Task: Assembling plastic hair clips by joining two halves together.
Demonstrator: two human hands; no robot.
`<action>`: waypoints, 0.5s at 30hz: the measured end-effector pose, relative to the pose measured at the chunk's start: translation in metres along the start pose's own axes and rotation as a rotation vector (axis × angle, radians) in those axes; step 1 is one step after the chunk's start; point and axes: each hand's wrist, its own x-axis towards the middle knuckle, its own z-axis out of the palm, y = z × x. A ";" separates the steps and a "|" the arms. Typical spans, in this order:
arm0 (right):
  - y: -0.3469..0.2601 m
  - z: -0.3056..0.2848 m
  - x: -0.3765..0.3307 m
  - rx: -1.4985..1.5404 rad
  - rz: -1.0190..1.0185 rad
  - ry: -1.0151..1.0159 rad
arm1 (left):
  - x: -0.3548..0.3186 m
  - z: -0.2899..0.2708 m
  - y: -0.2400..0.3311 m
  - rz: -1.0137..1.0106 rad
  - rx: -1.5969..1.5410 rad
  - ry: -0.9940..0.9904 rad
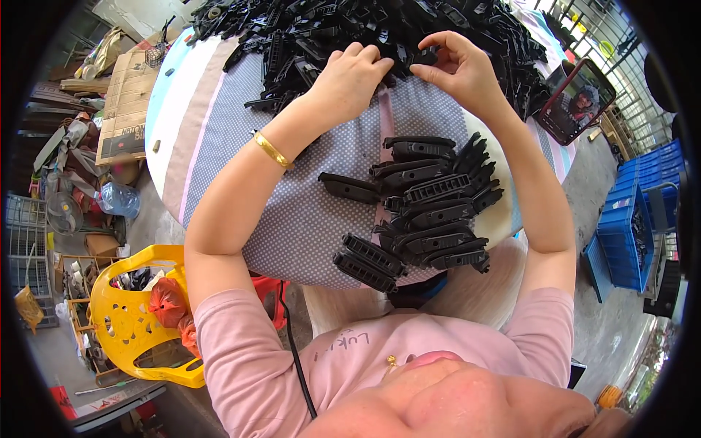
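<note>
My left hand (353,79) is at the near edge of a big heap of black plastic parts (307,36), fingers curled down. What its fingertips grip, if anything, is hidden. Close by on the right, my right hand (467,79) pinches a small black plastic piece (432,54) between thumb and fingers. Nearer to me on the dotted tablecloth (292,212) lies a group of long black plastic parts (438,190), most side by side in a rough stack. One such part (349,187) sticks out to the left, and two slotted ones (369,261) lie near the table's front edge.
A phone (577,102) with a lit screen stands at the table's right edge. Blue plastic crates (628,233) are on the floor at right. To the left are a yellow plastic chair (120,314) with red bags (168,303), a cardboard box (128,109) and a water jug (119,199).
</note>
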 end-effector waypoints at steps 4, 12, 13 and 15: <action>-0.014 0.000 -0.001 0.121 0.045 0.041 | 0.011 -0.003 -0.001 0.018 0.058 -0.052; -0.029 0.005 -0.006 0.455 -0.005 0.054 | -0.002 -0.024 0.006 -0.561 -1.560 0.254; -0.027 0.009 -0.008 0.354 -0.035 0.043 | -0.006 -0.023 0.010 -0.561 -1.556 0.257; -0.031 0.016 -0.010 0.182 -0.079 0.027 | -0.016 -0.022 0.015 -0.619 -1.724 0.290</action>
